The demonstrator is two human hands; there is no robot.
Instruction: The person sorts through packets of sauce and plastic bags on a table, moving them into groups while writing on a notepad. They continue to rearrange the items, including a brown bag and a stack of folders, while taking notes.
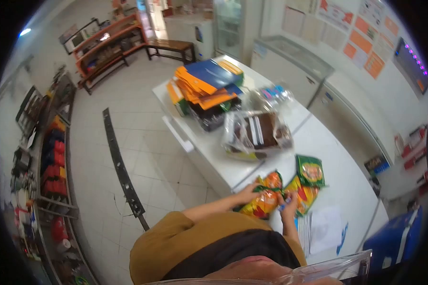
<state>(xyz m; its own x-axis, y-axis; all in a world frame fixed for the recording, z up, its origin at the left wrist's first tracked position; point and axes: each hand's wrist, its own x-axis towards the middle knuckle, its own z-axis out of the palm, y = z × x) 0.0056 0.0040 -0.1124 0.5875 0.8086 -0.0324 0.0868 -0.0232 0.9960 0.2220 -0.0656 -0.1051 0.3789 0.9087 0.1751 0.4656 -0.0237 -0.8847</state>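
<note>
Two shiny orange-and-yellow packets with green ends, an upper packet (272,180) and a lower packet (261,205), lie end to end at the white counter's near edge. My left hand (247,194) has its fingers closed on the green strip where they meet. On the other side, my right hand (288,205) is closed, its fingertips beside a small bluish-white thing too blurred to name. Right by it lies another yellow-orange packet (307,194), partly covered by a green packet (311,170) with a pale round picture.
Farther up the white counter (335,164) sit a clear plastic bag (257,133) with brown contents, stacked orange and blue envelopes (207,80), and wrapped clear plasticware (273,96). Papers (325,230) lie near me. A blue box (394,237) stands right; stocked shelves (52,161) line the left wall.
</note>
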